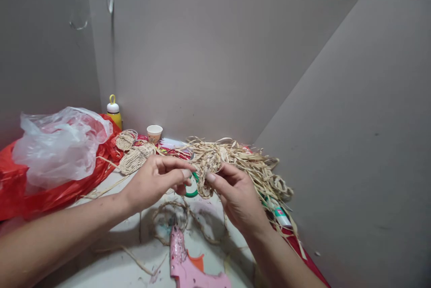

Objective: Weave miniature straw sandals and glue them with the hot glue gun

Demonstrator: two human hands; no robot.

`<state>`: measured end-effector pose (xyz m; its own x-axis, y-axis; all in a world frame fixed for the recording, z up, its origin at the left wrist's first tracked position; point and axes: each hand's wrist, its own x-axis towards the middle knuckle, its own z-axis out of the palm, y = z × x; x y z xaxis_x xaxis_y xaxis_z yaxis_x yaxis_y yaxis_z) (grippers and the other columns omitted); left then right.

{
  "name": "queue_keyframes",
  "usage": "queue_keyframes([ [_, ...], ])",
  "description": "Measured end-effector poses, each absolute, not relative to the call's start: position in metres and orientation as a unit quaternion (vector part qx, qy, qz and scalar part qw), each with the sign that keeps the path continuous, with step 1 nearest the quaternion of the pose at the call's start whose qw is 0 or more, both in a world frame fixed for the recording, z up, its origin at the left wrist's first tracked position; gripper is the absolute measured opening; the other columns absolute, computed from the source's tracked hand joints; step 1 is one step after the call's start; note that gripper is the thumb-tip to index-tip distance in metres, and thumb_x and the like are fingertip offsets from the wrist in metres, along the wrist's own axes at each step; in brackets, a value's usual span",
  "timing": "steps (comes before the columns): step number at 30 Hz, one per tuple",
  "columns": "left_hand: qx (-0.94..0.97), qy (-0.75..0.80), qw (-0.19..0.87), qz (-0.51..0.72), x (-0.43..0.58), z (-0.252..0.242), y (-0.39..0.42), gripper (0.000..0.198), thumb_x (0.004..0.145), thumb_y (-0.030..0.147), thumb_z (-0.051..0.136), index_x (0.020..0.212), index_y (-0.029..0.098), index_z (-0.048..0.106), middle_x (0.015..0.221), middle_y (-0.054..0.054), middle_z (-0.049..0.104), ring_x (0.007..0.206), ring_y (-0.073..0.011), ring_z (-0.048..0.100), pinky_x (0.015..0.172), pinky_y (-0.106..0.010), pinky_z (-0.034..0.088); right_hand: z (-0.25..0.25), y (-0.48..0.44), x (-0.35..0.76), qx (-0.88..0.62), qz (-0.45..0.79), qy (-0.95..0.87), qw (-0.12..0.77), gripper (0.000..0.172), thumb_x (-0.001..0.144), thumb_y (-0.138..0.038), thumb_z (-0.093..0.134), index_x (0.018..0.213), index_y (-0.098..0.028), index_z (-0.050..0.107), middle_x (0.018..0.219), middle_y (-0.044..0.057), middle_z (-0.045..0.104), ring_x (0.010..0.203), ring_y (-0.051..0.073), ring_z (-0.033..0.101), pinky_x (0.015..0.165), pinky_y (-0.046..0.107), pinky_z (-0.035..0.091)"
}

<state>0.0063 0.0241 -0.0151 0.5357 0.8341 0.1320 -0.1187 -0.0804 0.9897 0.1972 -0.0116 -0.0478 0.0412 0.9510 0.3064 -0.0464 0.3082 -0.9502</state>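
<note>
A small coiled piece of braided straw [208, 168] is held up over the table, pinched between the thumb and fingers of my right hand [240, 196]. Close to its left edge is my left hand [155, 179], with thumb and index finger brought together; whatever lies between them is too small to make out. Behind the left fingertips shows the green handle of what looks like scissors [191, 194], partly hidden. Below the hands, a loose braided straw cord [202, 233] loops across the table. A pink glue gun [188, 265] with an orange trigger lies in front of it.
A heap of dry straw strips [259, 169] covers the back right, beside a white-and-green tube [282, 217]. Woven straw soles [136, 158], a paper cup [154, 133] and a yellow bottle [114, 115] stand at the back left. Plastic bags [63, 144] pile at far left.
</note>
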Motion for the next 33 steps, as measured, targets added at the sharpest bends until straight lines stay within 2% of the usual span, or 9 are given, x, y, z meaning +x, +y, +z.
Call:
queue_keyframes([
  [4, 0.629, 0.297, 0.607, 0.385, 0.007, -0.017, 0.026, 0.009, 0.073, 0.023, 0.069, 0.075, 0.014, 0.067, 0.060, 0.002, 0.064, 0.054, -0.0092, 0.056, 0.057, -0.023, 0.046, -0.047, -0.013, 0.196, -0.406, 0.426, -0.562, 0.581, 0.013, 0.079, -0.031, 0.074, 0.076, -0.020, 0.067, 0.067, -0.003, 0.056, 0.063, 0.012, 0.048, 0.060, 0.024, 0.041],
  [10, 0.606, 0.296, 0.661, 0.329, 0.011, -0.025, 0.026, 0.011, 0.068, 0.020, 0.073, 0.068, 0.014, 0.064, 0.054, 0.005, 0.059, 0.050, -0.0075, 0.053, 0.055, -0.022, 0.043, -0.044, -0.016, 0.191, -0.395, 0.468, -0.576, 0.541, 0.012, 0.075, -0.030, 0.076, 0.075, -0.020, 0.069, 0.065, -0.002, 0.056, 0.058, 0.012, 0.048, 0.055, 0.024, 0.042],
  [16, 0.605, 0.295, 0.632, 0.383, 0.008, -0.022, 0.029, 0.014, 0.066, 0.022, 0.076, 0.068, 0.014, 0.064, 0.056, 0.003, 0.062, 0.053, -0.0097, 0.057, 0.056, -0.023, 0.045, -0.038, -0.015, 0.204, -0.411, 0.427, -0.552, 0.586, 0.022, 0.081, -0.040, 0.071, 0.095, -0.024, 0.075, 0.081, 0.003, 0.070, 0.070, 0.016, 0.060, 0.066, 0.028, 0.048],
  [22, 0.606, 0.292, 0.626, 0.394, 0.008, -0.020, 0.030, 0.012, 0.068, 0.020, 0.073, 0.068, 0.014, 0.063, 0.057, 0.004, 0.061, 0.053, -0.0083, 0.055, 0.057, -0.022, 0.045, -0.036, -0.015, 0.200, -0.439, 0.400, -0.550, 0.587, 0.010, 0.072, -0.032, 0.081, 0.078, -0.025, 0.076, 0.071, -0.001, 0.068, 0.062, 0.011, 0.057, 0.060, 0.024, 0.047],
  [33, 0.592, 0.256, 0.683, 0.342, 0.010, -0.029, 0.033, 0.017, 0.068, 0.028, 0.079, 0.074, 0.014, 0.071, 0.064, 0.001, 0.062, 0.058, -0.0100, 0.056, 0.062, -0.024, 0.048, -0.038, -0.015, 0.196, -0.455, 0.405, -0.538, 0.582, 0.012, 0.071, -0.031, 0.080, 0.072, -0.021, 0.072, 0.063, -0.001, 0.062, 0.057, 0.012, 0.053, 0.054, 0.025, 0.045],
])
